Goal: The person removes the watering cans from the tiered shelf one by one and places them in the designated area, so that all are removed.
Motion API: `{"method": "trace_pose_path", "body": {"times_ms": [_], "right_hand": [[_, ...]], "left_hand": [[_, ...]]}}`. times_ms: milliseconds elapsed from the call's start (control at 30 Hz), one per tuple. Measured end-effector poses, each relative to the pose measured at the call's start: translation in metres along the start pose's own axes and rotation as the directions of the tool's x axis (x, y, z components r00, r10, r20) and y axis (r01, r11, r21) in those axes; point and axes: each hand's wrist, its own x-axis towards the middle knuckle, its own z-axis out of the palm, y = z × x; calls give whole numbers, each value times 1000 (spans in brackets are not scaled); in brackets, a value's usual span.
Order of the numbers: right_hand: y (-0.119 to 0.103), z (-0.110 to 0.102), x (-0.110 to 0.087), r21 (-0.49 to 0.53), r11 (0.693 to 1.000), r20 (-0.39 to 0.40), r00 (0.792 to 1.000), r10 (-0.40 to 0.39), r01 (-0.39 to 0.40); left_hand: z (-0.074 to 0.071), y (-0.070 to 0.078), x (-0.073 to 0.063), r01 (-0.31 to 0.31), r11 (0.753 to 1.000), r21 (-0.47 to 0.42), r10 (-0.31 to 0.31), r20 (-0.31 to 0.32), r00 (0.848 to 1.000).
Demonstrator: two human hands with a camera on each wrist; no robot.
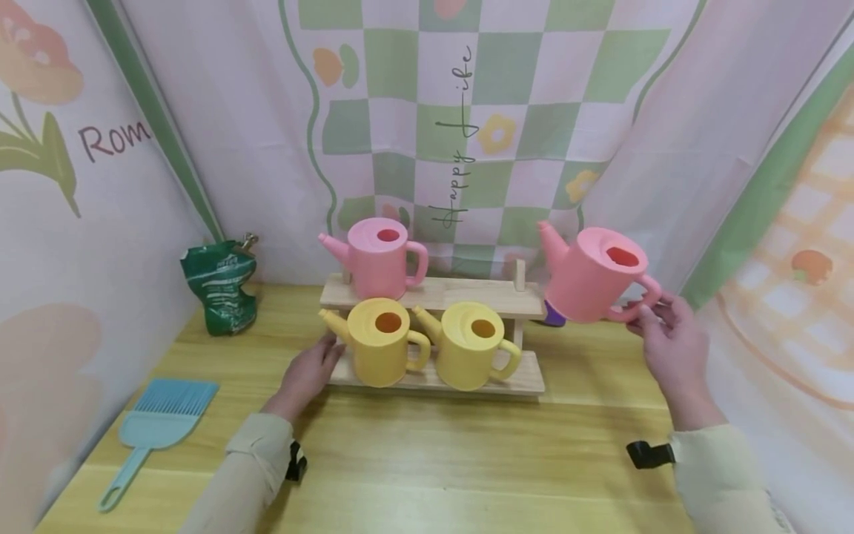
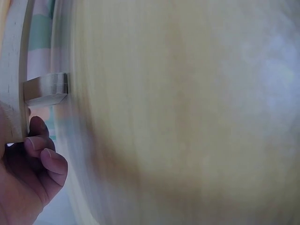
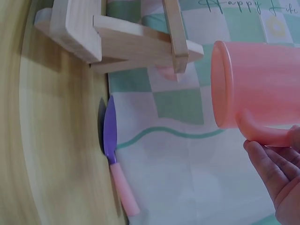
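Note:
My right hand [image 1: 677, 352] holds a pink watering can [image 1: 583, 285] by its handle, up in the air off the right end of a two-step wooden stand [image 1: 460, 293]. In the right wrist view, the fingers [image 3: 269, 164] are at the handle and the can's base faces the stand. My left hand [image 1: 310, 374] grips the left end of the stand's lower shelf, and curled fingers show against the board [image 2: 11, 75] in the left wrist view. Another pink watering can [image 1: 376, 267] sits on the upper shelf's left. Two yellow watering cans, one left [image 1: 379, 352] and one right [image 1: 467, 356], stand on the lower shelf.
A purple toy trowel [image 3: 110, 126] with a pink handle lies behind the stand's right end, by the cloth backdrop [image 1: 534, 74]. At the left are a crumpled green bag [image 1: 223, 297] and a light-blue toothed dustpan [image 1: 150, 430] on the wooden table [image 1: 434, 460].

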Motion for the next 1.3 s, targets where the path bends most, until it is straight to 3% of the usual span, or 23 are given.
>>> {"method": "trace_pose_path", "body": {"times_ms": [333, 633, 900, 1067, 1300], "right_hand": [[14, -16, -1, -43, 994, 8, 995, 97, -97], [30, -19, -5, -100, 986, 35, 990, 138, -133], [51, -15, -10, -109, 979, 34, 983, 179, -175], [63, -7, -13, -83, 985, 16, 988, 155, -153], [77, 8, -18, -98, 984, 65, 986, 153, -146]], "left_hand": [[-1, 1, 1, 11, 1000, -1, -11, 1, 1000], [-1, 1, 1, 5, 1000, 3, -5, -10, 1000], [1, 0, 0, 5, 1000, 2, -5, -11, 1000], [1, -2, 0, -13, 1000, 3, 13, -15, 1000], [2, -2, 0, -8, 1000, -3, 8, -11, 1000]]}}
